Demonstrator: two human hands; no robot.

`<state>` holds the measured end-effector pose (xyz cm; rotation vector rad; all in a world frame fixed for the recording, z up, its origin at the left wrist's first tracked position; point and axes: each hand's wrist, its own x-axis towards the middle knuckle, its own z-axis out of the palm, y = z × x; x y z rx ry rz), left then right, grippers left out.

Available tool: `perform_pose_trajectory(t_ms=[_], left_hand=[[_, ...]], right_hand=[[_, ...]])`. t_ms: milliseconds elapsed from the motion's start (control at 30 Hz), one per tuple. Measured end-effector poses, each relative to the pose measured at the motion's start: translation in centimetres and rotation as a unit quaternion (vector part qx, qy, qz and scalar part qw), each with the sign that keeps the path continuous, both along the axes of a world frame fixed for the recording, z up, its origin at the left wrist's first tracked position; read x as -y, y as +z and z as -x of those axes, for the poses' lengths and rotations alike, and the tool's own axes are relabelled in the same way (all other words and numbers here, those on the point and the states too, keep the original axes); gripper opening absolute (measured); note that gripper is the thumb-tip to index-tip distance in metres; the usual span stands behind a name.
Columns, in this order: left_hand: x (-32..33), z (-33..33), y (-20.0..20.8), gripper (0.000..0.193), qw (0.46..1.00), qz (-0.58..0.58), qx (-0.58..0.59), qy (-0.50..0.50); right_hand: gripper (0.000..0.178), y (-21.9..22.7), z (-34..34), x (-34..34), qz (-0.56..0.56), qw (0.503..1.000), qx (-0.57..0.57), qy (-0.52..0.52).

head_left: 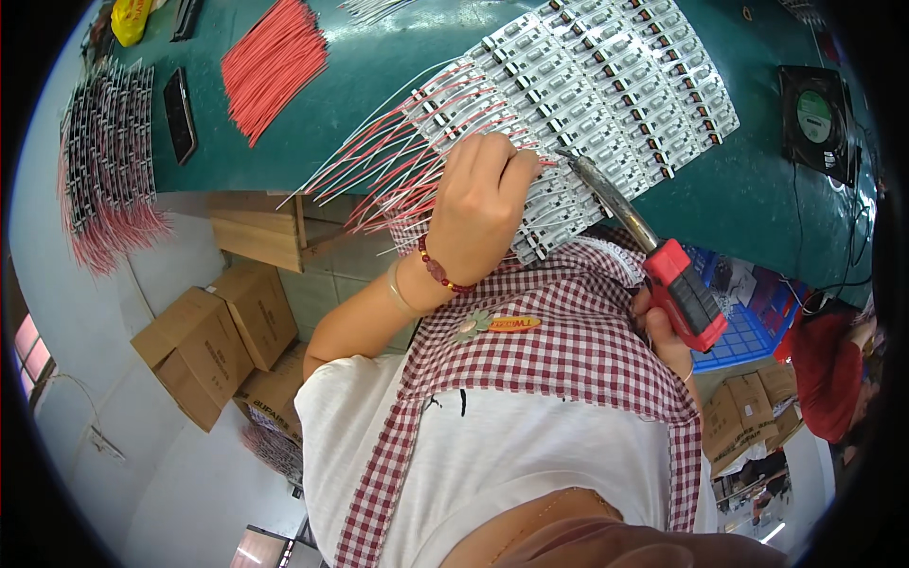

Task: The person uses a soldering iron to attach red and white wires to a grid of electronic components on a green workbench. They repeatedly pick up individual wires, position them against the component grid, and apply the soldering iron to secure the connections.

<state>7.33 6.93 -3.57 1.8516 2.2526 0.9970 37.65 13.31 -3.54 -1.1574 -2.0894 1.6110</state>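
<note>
A panel of small circuit boards (615, 95) in several rows lies across the table's front edge. Red and white wires (379, 156) stick out leftward from its left rows. My left hand (478, 204) is over the panel's near left part, thumb and fingertips pinched on a thin red wire (547, 163), whose end shows just past them. My right hand (666, 339) is wrapped round the red and black handle of a soldering iron (674, 275). The iron's dark tip meets or hovers just over the boards, slightly right of the wire end; contact cannot be told.
Loose red wires (275, 71) lie in a pile on the green table (388, 57). A phone (178, 114) and wired boards (109, 142) lie to the left. A black fan (816, 123) is at right, above a blue basket (743, 327). Another person's red sleeve (822, 374) shows at far right.
</note>
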Motion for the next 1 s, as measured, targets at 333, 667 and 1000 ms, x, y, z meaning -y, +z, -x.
perform_pose_trajectory(t_ms=[333, 667, 1000], left_hand=[[-0.1, 0.2, 0.2, 0.016, 0.999, 0.006, -0.035, -0.009], [0.5, -0.7, -0.4, 0.023, 0.999, -0.014, -0.028, -0.029], [0.5, -1.1, -0.3, 0.023, 0.999, 0.025, -0.009, -0.046]], right_hand=[[0.034, 0.3, -0.4, 0.2, 0.063, 0.998, -0.004, -0.025], [0.037, -0.3, -0.9, 0.6, 0.048, 0.999, -0.001, -0.025], [0.020, -0.8, -0.6, 0.3, -0.065, 0.996, 0.047, 0.034]])
